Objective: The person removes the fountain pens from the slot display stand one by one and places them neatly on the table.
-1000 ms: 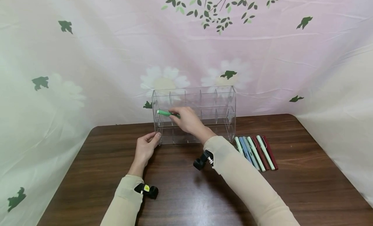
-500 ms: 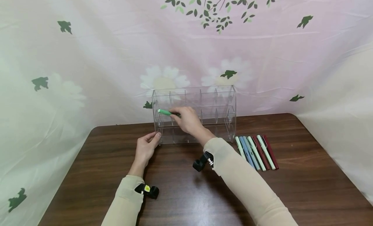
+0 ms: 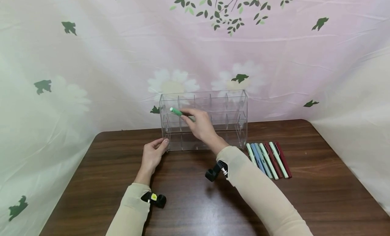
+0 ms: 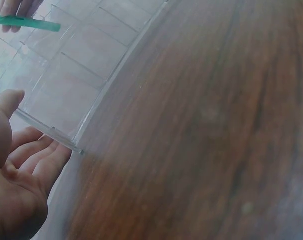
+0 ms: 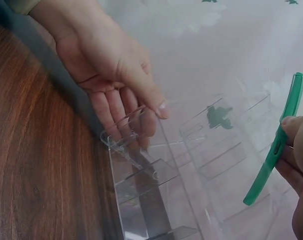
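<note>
A clear plastic organizer (image 3: 202,140) with divided compartments in stepped rows stands near the back of the table. My left hand (image 3: 153,156) holds its lower left corner, thumb at the front and fingers round the side, as the left wrist view also shows on the hand (image 4: 21,185). My right hand (image 3: 199,124) pinches a green pen (image 3: 175,111) between thumb and fingers in front of the organizer's left half. In the right wrist view the pen (image 5: 274,145) slants across the hand, apart from the compartment walls. The hand hides part of the pen in the head view.
Several pens (image 3: 268,160) in pale green, blue and dark red lie side by side on the wooden table (image 3: 189,202), right of the organizer. A patterned cloth (image 3: 122,60) hangs behind the table and at both sides.
My right hand has shifted slightly right with the green pen, whose left end now sits higher and more tilted. My left hand has stayed at the organizer's corner.
</note>
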Action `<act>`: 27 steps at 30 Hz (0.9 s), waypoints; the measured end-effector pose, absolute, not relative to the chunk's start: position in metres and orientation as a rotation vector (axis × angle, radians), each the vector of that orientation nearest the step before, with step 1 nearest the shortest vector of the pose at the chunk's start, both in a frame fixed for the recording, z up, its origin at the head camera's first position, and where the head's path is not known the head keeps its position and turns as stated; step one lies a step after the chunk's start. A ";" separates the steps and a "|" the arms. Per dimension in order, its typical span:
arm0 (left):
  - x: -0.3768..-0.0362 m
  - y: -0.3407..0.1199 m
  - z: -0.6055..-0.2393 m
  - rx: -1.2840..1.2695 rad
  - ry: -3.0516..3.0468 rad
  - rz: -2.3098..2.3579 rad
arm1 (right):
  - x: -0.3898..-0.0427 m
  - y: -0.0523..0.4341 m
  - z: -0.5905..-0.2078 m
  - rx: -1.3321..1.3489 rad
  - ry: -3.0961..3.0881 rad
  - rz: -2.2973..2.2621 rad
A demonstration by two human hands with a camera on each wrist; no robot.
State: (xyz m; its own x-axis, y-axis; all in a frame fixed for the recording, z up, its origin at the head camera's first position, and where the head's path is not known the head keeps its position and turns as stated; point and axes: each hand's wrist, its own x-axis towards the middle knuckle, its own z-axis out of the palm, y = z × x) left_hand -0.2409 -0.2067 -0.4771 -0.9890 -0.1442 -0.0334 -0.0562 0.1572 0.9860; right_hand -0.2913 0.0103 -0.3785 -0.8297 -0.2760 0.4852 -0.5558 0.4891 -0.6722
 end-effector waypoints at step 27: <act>-0.241 -0.209 -0.480 0.182 -2.383 -1.944 | -0.273 0.048 -0.361 0.727 -2.177 1.402</act>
